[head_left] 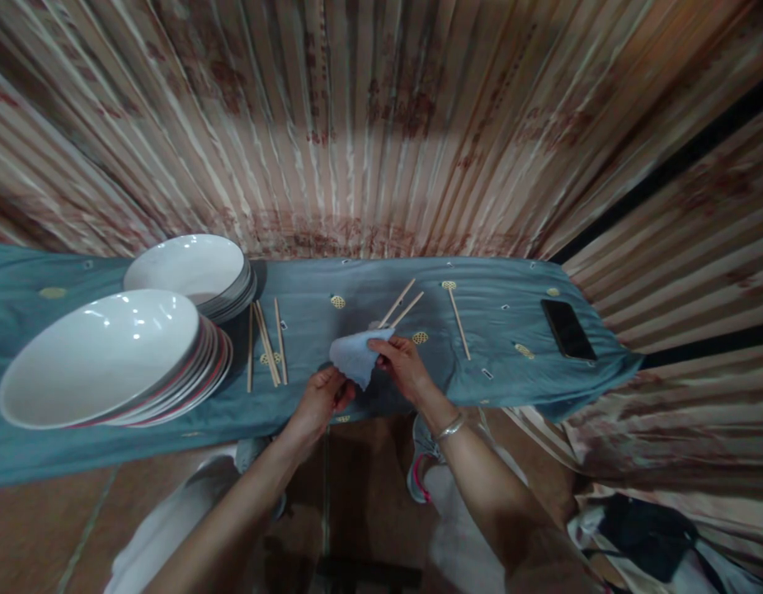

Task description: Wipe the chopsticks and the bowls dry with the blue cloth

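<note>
In the head view, a small pale blue cloth (356, 355) is held up above the near half of a table with a teal cover (313, 285). The left hand (322, 398), at the cloth's near left side, pinches its edge between thumb and curled fingers. The right hand (401, 367), at the cloth's right side, grips it with the thumb laid on top and the fingers mostly hidden underneath; a silver bracelet (449, 426) circles that wrist. Two chopsticks (397, 303) stick out from behind the cloth, slanting away to the far right and a little apart; their lower ends are covered, so I cannot tell whether the fingers hold them too. Left of the cloth, some loose chopsticks (266, 342) lie roughly side by side on the cover. Farther left of it stand two stacks of white bowls, the front stack (102, 359) bigger and nearer the person, the back stack (186, 268) just behind. Right of the cloth lies a single chopstick (460, 323), and well to the right, a dark phone (567, 330). Beyond the cloth, past the table's far edge, hangs a pleated curtain (381, 124).
</note>
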{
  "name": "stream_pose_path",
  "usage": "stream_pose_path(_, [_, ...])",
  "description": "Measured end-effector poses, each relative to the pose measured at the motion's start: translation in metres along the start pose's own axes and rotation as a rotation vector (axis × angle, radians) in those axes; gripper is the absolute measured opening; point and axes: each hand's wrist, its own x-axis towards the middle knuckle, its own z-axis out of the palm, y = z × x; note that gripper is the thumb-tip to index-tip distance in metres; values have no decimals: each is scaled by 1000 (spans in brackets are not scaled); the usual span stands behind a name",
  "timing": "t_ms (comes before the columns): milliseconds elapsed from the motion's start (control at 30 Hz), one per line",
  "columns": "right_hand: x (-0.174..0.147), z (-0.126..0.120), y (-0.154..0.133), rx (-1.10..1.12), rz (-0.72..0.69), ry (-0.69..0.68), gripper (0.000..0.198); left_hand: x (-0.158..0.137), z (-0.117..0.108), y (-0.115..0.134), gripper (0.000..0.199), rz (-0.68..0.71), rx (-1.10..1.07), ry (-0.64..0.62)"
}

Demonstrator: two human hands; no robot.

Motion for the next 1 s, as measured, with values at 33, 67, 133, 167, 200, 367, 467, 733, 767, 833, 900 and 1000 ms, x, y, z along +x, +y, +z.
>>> stream_pose_path(33, [-1, 2, 2, -3, 12, -13, 30, 0, 0, 0, 36, 1, -1, 12])
stream_pose_path(67, [-2, 4, 5, -4, 19, -26, 29, 1, 0, 0, 34, 3, -2, 25])
stream_pose_path(133, [-4, 7, 7, -3, 24, -40, 27, 1, 0, 0, 30, 12, -4, 46])
stream_pose_path(167, [-4, 7, 8, -3, 24, -43, 27, 1, 0, 0, 29, 14, -5, 54])
stream_pose_path(200, [-4, 8, 8, -3, 22, -41, 27, 1, 0, -1, 28, 13, -6, 60])
stream_pose_path(367, [-3, 4, 6, -8, 12, -24, 28, 3, -1, -3, 30, 37, 10, 42])
stream_pose_path(467, [-3, 3, 6, -14, 18, -22, 27, 5, -3, -6, 22, 69, 19, 45])
stream_pose_path(733, [0, 1, 3, -7, 8, -14, 25, 4, -4, -4, 25, 58, 8, 39])
stream_pose_path(767, [1, -1, 0, 2, -9, -1, 25, 3, -4, -3, 27, 47, 2, 28])
stream_pose_path(833, [5, -7, -8, 24, -48, 32, 25, 1, -3, 0, 32, 26, 5, 10])
stream_pose_path(900, [8, -14, -16, 43, -80, 76, 25, -1, -2, 1, 36, 9, 26, 2])
stream_pose_path(1000, [13, -27, -28, 82, -118, 154, 30, -2, -2, 1, 40, -10, 49, -3])
